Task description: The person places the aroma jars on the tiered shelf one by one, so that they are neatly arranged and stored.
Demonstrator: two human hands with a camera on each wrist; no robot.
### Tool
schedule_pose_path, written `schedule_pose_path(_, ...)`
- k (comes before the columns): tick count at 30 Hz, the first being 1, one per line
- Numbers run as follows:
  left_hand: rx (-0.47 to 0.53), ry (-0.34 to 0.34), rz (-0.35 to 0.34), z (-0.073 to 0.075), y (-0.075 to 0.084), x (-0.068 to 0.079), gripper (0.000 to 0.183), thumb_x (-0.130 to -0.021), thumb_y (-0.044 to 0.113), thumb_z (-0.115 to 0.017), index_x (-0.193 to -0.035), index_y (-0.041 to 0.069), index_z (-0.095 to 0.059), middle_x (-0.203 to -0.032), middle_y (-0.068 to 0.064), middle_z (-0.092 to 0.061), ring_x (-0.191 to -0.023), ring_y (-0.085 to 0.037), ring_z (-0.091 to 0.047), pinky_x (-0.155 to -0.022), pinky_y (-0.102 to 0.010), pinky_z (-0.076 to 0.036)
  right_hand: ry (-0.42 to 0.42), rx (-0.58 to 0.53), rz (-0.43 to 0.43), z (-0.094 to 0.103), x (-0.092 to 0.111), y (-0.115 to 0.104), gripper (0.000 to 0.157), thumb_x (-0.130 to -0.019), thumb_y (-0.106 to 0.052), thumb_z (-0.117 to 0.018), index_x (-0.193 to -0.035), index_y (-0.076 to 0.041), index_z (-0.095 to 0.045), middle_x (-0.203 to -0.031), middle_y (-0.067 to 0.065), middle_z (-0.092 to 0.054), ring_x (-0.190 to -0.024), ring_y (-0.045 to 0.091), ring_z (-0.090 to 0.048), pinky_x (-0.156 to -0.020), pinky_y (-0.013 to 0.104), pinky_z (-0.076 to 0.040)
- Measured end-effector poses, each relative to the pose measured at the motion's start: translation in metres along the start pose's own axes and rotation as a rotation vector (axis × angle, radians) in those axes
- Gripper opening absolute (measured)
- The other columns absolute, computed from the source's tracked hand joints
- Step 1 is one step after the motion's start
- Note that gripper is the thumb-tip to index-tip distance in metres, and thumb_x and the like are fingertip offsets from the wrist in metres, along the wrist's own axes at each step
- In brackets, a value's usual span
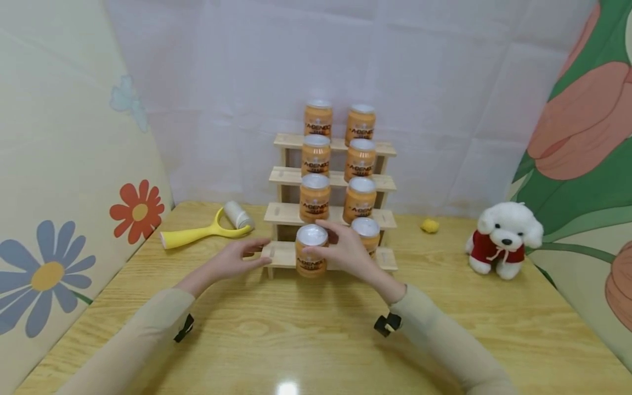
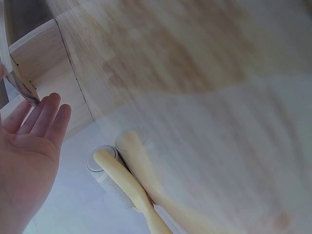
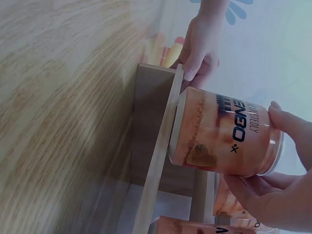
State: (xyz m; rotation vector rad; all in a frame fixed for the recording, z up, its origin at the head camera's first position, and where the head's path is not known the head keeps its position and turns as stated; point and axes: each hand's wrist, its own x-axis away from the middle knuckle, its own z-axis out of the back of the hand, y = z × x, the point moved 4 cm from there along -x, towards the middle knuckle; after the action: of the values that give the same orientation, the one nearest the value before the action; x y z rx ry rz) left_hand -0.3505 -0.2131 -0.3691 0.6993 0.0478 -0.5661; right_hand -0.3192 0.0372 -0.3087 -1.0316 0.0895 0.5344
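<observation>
My right hand grips an orange can by its upper part, at the front of the lowest step of a wooden tiered rack. In the right wrist view the can stands upright relative to the board, its base at the board's edge; whether it fully rests there I cannot tell. My left hand pinches the left end of that lowest board; the left wrist view shows its fingers against the board's edge. Another orange can sits on the same step, partly behind my right hand.
Pairs of matching cans fill the upper steps. Left of the rack lies a yellow-handled roller with a pale cylinder. At right are a small yellow ball and a white plush dog in red. Cloth backdrops border the wooden table.
</observation>
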Motion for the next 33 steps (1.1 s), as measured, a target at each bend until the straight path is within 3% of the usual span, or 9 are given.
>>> schedule_pose_path(11, 0.000, -0.006, -0.010, -0.002, 0.000, -0.003, 0.057, -0.090, 0.030, -0.064, -0.132, -0.005, -0.049, -0.133, -0.021, -0.053, -0.115, -0.036, -0.056, -0.099, -0.047, -0.048, 0.097, 0.102, 0.015, 0.003, -0.009, 0.006, 0.064, -0.077, -0.027, -0.078, -0.129, -0.002, -0.052, -0.115, 0.013, -0.055, -0.095, 0.021, -0.057, -0.077, 0.030, -0.053)
schedule_pose_path(21, 0.004, 0.003, -0.008, -0.001, -0.001, -0.004, 0.056, -0.088, 0.029, -0.066, -0.131, -0.004, -0.050, -0.132, -0.021, -0.054, -0.114, -0.036, -0.057, -0.098, -0.047, -0.048, 0.108, 0.131, 0.027, 0.001, -0.015, 0.008, 0.059, -0.078, -0.030, -0.076, -0.126, -0.005, -0.053, -0.118, 0.011, -0.056, -0.096, 0.018, -0.056, -0.075, 0.029, -0.051)
schedule_pose_path(26, 0.004, -0.005, -0.005, -0.003, -0.004, -0.004, 0.057, -0.089, 0.030, -0.064, -0.133, -0.003, -0.049, -0.133, -0.021, -0.053, -0.115, -0.036, -0.056, -0.099, -0.047, -0.048, 0.086, 0.180, 0.020, 0.000, -0.014, 0.009, 0.064, -0.080, -0.032, -0.074, -0.132, -0.004, -0.048, -0.123, 0.013, -0.054, -0.102, 0.022, -0.054, -0.081, 0.035, -0.052)
schedule_pose_path(30, -0.001, -0.023, -0.005, -0.004, -0.006, -0.003, 0.059, -0.090, 0.033, -0.063, -0.134, -0.003, -0.048, -0.135, -0.021, -0.051, -0.115, -0.037, -0.056, -0.099, -0.047, -0.047, 0.061, 0.212, 0.009, 0.000, -0.006, 0.008, 0.071, -0.082, -0.035, -0.072, -0.139, -0.004, -0.042, -0.131, 0.015, -0.048, -0.114, 0.026, -0.051, -0.092, 0.041, -0.050)
schedule_pose_path(33, -0.009, -0.026, -0.003, -0.003, -0.007, -0.003, 0.060, -0.090, 0.035, -0.063, -0.134, -0.003, -0.047, -0.135, -0.020, -0.051, -0.115, -0.036, -0.056, -0.100, -0.048, -0.047, 0.073, 0.220, 0.044, 0.002, 0.002, 0.003, 0.067, -0.084, -0.034, -0.070, -0.138, -0.002, -0.044, -0.133, 0.015, -0.046, -0.119, 0.028, -0.048, -0.098, 0.042, -0.048)
